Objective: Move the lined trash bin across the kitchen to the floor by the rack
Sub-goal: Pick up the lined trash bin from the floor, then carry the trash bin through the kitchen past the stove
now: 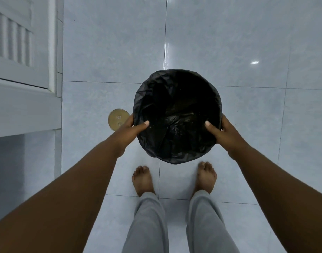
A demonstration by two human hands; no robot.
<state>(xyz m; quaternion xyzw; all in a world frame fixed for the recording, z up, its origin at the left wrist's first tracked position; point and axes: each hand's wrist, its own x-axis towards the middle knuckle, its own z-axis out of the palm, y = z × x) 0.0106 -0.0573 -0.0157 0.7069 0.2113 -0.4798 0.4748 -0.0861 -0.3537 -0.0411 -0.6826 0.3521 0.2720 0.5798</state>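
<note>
A round trash bin (176, 99) lined with a crinkled black plastic bag fills the middle of the view, seen from straight above. My left hand (132, 127) grips its left rim, thumb inside the liner and fingers outside. On the opposite rim my right hand (220, 132) holds on the same way. The bin's inside looks dark, with only the bag's folds visible. I cannot tell whether the bin rests on the floor or hangs just above it. No rack is in view.
Glossy pale tiles (247, 42) cover the floor. White cabinet doors with slats (23, 52) stand at the left. A round brass floor drain (117, 119) lies just left of my left hand. My bare feet (143, 179) stand right behind the bin.
</note>
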